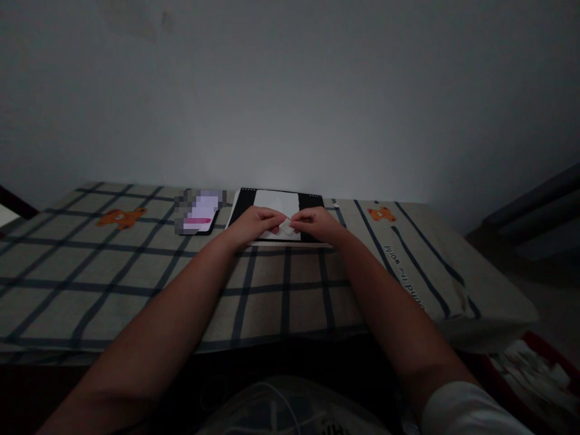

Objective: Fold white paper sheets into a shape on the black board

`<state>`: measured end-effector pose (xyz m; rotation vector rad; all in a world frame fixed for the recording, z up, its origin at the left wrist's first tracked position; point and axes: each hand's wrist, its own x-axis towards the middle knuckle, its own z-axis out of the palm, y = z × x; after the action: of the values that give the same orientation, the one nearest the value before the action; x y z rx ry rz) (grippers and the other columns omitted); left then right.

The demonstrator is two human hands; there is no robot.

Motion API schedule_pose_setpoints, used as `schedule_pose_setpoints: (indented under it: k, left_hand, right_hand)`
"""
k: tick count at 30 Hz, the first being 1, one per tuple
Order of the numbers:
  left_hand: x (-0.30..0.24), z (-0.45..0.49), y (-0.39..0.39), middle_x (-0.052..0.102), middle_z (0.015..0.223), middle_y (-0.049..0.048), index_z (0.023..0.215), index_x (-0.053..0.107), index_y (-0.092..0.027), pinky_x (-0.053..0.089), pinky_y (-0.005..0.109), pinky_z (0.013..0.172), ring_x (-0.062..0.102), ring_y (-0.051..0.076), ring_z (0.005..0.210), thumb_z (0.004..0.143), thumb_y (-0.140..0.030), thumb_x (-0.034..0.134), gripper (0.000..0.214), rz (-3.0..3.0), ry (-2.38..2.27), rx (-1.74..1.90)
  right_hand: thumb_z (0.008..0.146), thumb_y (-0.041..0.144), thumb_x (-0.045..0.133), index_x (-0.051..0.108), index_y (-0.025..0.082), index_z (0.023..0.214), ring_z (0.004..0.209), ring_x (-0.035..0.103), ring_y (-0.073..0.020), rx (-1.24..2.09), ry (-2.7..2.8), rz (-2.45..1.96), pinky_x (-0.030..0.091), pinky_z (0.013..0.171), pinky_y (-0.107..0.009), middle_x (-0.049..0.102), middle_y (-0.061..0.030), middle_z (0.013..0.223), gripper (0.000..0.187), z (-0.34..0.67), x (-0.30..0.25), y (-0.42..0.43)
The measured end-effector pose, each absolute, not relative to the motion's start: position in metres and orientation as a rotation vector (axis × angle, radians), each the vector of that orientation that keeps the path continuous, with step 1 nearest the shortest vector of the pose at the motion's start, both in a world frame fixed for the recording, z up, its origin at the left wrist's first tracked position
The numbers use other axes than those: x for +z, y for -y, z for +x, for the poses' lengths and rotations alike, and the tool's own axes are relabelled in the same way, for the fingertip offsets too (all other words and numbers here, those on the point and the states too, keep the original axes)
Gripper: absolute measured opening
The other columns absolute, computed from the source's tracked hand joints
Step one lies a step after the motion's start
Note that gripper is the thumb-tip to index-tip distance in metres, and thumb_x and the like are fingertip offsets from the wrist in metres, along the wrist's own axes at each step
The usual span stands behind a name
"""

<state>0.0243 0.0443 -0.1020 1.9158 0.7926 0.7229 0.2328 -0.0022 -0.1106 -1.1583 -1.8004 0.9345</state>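
Note:
A flat black pad or notebook [312, 209], with small marks along its far edge, lies on the cloth-covered table. A white sheet [277, 199] covers its middle. Over the near part of that sheet, my left hand [256, 223] and my right hand [319, 223] meet, fingertips almost touching. Both pinch a small folded piece of white paper [286, 228], thumbs and fingers closed on it from either side. My fingers hide part of the paper, and the dim light blurs its folds.
Left of the pad lies a phone [199, 211] with a lit screen. A checked tablecloth [136, 266] with orange bear prints covers the table, which stands against a pale wall [290, 90]. A tiny white scrap [336, 205] is right of the pad. A red container [534, 339] stands below, lower right.

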Motion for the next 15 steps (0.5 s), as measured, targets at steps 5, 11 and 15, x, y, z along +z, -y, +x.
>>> schedule_pose_setpoints:
  k: [5,11,15]
  left_hand:
    - [-0.112,0.023,-0.049,0.070,0.071,0.0044,0.081,0.076,-0.018,0.043,0.027,0.060,0.059,0.015,0.063,0.075,-0.041,0.067,0.025,2.076,-0.778,0.766]
    - [-0.117,0.026,-0.049,0.065,0.064,0.0023,0.078,0.074,-0.015,0.038,0.024,0.055,0.054,0.013,0.058,0.074,-0.036,0.065,0.023,2.161,-0.783,0.893]
    - [-0.115,0.028,-0.049,0.066,0.067,0.0025,0.074,0.073,-0.014,0.041,0.024,0.059,0.056,0.013,0.062,0.073,-0.032,0.062,0.021,2.144,-0.804,0.910]
  right_hand:
    - [0.076,0.035,0.067,0.073,0.017,0.077,0.064,0.059,-0.0131,0.867,1.899,-1.192,0.043,0.060,-0.025,0.069,-0.0017,0.069,0.019,0.235,-0.115,0.001]
    - [0.079,0.037,0.065,0.071,0.015,0.078,0.065,0.059,-0.0140,0.848,1.922,-1.188,0.043,0.061,-0.026,0.068,-0.0037,0.071,0.022,0.232,-0.117,0.000]
    - [0.079,0.038,0.064,0.070,0.014,0.078,0.064,0.057,-0.0139,0.762,1.957,-1.201,0.041,0.060,-0.026,0.067,-0.0040,0.070,0.025,0.231,-0.118,-0.002]
